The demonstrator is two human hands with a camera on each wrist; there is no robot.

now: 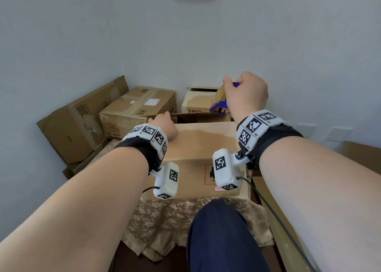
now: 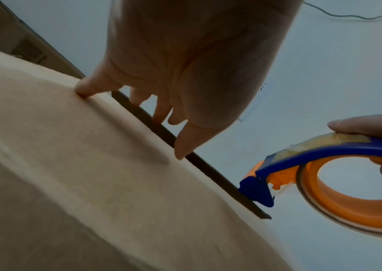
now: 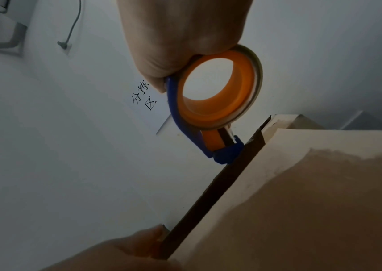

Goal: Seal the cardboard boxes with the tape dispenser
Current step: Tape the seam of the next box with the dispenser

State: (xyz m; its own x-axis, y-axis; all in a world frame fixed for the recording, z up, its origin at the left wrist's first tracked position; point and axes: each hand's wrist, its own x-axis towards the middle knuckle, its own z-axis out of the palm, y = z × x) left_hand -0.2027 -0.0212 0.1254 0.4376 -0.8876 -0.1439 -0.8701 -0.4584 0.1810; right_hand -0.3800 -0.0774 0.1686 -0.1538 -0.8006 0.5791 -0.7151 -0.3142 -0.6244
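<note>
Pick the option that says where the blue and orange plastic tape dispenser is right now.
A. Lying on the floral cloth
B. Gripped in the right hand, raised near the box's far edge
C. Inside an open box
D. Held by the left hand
B: the right hand grips the blue and orange plastic tape dispenser above the far edge of the brown cardboard box.

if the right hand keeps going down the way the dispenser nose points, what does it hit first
Probably the far top edge of the cardboard box: the tape dispenser in the right hand points its blue nose at it, though depth is unclear.
</note>
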